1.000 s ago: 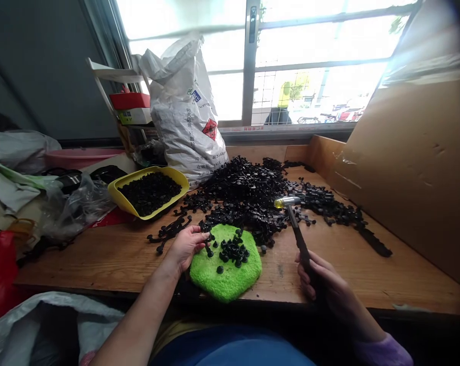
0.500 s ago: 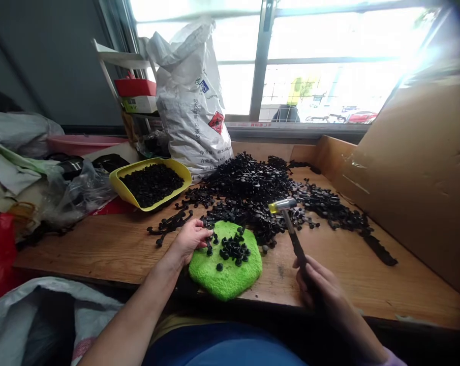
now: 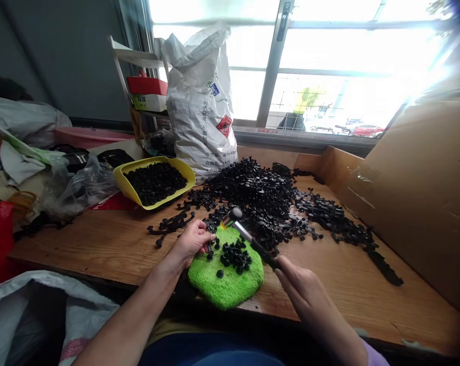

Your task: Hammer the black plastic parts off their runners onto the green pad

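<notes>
- Swung left since the earlier frame: hammer (image 3: 247, 236), off the right side and now with its head above the far part of the green pad (image 3: 225, 291), just beside the left hand (image 3: 193, 240).
- Wrapped round the handle: right hand (image 3: 296, 280), fingers curled in.
- Pinched between thumb and fingers of the left hand: black strip (image 3: 210, 250), hanging over the pad's left side.
- Main risk, as judged here: a blow on the fingertips, owing to the narrow gap between them and the head (height above the pad hard to tell).
- Also possible: strip twisting under a strike, through a light pinch on a yielding-looking base.
- Likely too: loose studs (image 3: 236, 256) jolted off the pad by shaking, then lost in the heap (image 3: 258, 188) close behind.
- Bright, nubbly and cushion-like: pad, with rounded corners.
- Dark and round-capped, with short stems: studs, clustered mid-pad.
- Translucent yellow at one face, dark and rounded at the other: hammer head, slightly blurred.
- Smooth and yellow: tray (image 3: 123, 188), full of small black bits.
- Wood-grained: table (image 3: 111, 234), under heap and pad.
- Crinkled and white: sack (image 3: 201, 119), upright beyond.
</notes>
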The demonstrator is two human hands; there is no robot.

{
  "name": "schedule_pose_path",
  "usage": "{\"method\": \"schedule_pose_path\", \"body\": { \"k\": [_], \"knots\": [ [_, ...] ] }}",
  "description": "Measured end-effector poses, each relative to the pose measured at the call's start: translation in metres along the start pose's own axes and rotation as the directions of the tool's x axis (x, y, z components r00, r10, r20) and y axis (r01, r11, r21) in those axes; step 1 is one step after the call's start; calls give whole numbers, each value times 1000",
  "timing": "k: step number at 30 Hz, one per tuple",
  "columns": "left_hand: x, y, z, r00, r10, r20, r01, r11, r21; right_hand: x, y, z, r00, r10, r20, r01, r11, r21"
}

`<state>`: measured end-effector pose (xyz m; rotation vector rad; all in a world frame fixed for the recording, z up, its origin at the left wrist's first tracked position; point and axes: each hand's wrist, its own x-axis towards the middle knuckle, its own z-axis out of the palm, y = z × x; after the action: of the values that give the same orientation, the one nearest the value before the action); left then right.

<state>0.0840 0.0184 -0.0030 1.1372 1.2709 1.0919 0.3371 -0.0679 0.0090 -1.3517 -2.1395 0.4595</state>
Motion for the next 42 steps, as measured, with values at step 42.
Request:
{"method": "schedule_pose_path", "body": {
  "k": [42],
  "knots": [
    [-69,5,-20,974,-168,148,202,945,-256,-39,10,-21,983,163,85,-179,955,237]
  ]
}}
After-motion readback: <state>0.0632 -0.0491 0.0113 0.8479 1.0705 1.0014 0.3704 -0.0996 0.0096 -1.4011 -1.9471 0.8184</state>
